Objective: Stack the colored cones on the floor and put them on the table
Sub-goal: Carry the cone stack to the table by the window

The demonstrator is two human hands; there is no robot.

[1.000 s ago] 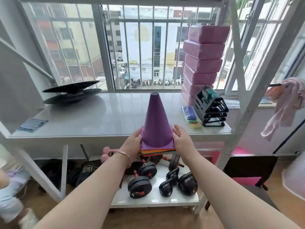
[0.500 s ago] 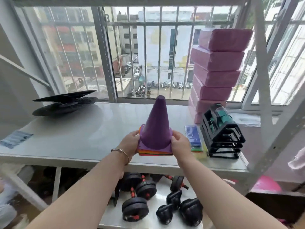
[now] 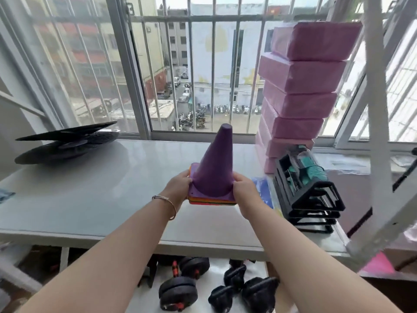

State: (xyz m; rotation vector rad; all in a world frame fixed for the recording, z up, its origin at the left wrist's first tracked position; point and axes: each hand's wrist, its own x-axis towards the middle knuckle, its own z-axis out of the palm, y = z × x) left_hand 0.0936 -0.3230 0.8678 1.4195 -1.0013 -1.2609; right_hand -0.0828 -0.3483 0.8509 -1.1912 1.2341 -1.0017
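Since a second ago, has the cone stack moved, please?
Yes. The cone stack went forward from the near edge onto the table, toward the window.

The table [image 3: 94, 195] is bare across its middle and along its front edge, giving free passage from the left. Black discs [image 3: 65, 143] occupy the back left corner. A black rack [image 3: 309, 199] and stacked pink blocks [image 3: 300, 86] obstruct the right end.
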